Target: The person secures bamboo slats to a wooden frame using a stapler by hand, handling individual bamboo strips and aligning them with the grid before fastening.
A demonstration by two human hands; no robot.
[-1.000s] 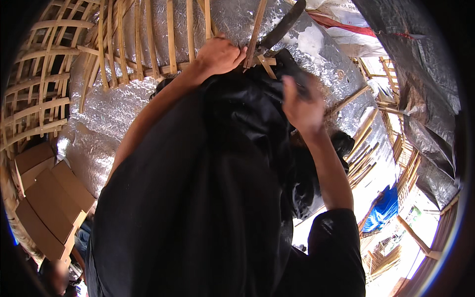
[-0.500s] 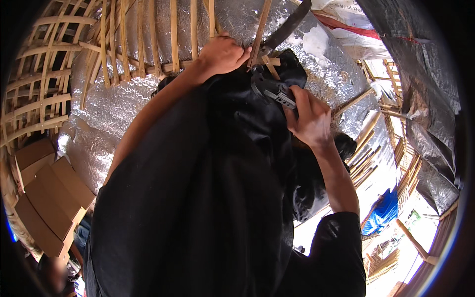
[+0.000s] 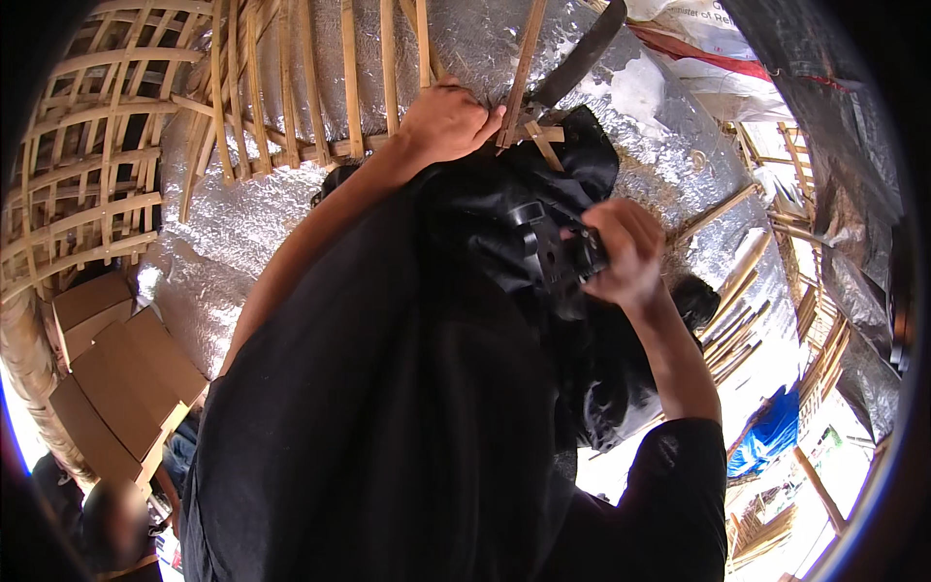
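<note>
My left hand [image 3: 449, 121] is closed in a fist at the lower ends of the bamboo strips [image 3: 388, 68]. What lies inside the fist is hidden. Just right of its thumb runs a slanting brown bamboo strip [image 3: 522, 73]. My right hand [image 3: 626, 252] grips a black hand tool [image 3: 553, 257] with a loop at one end; motion blurs it and its kind is unclear. It is over the black cloth [image 3: 465, 209] on my lap. Beyond the cloth lies a dark, wide knife blade [image 3: 587, 53], close to a short split piece of bamboo [image 3: 543, 144].
Silver foil sheeting [image 3: 252, 218] covers the ground ahead. A woven bamboo lattice [image 3: 102, 145] stands left, above an open cardboard box [image 3: 131, 378]. Another person [image 3: 116, 524] is at the lower left. Bamboo sticks [image 3: 737, 330] and a blue sheet [image 3: 771, 432] lie right.
My right hand has moved slightly right and down with the black tool, which is now turned and away from the split bamboo. My left hand stays closed in place; the view has shifted slightly.
</note>
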